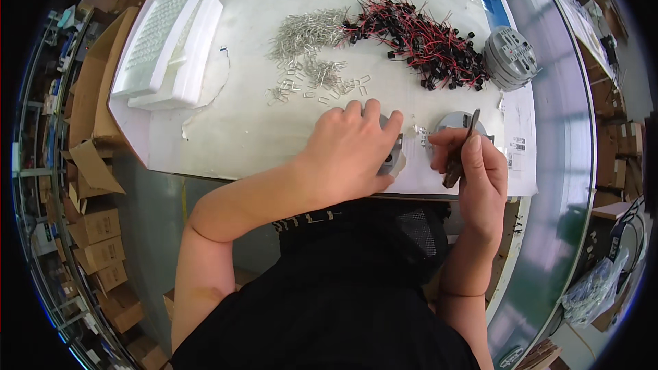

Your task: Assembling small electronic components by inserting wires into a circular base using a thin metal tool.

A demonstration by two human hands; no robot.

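My left hand [349, 151] lies palm down over a small grey metal block [392, 154] near the table's front edge, fingers curled around it. Just to its right, my right hand [476, 164] grips dark tweezers [460, 151], tips pointing up toward a round grey disc [454, 121]. Beyond the hands lies a heap of small black parts with red and black wires [421, 41] and a scatter of small silver metal clips [308, 48].
A stack of white foam trays [168, 44] sits at the table's back left. A round grey ribbed part [510, 58] stands at the right. White paper sheets [521, 144] lie under the work. Cardboard boxes [96, 233] line the floor at left.
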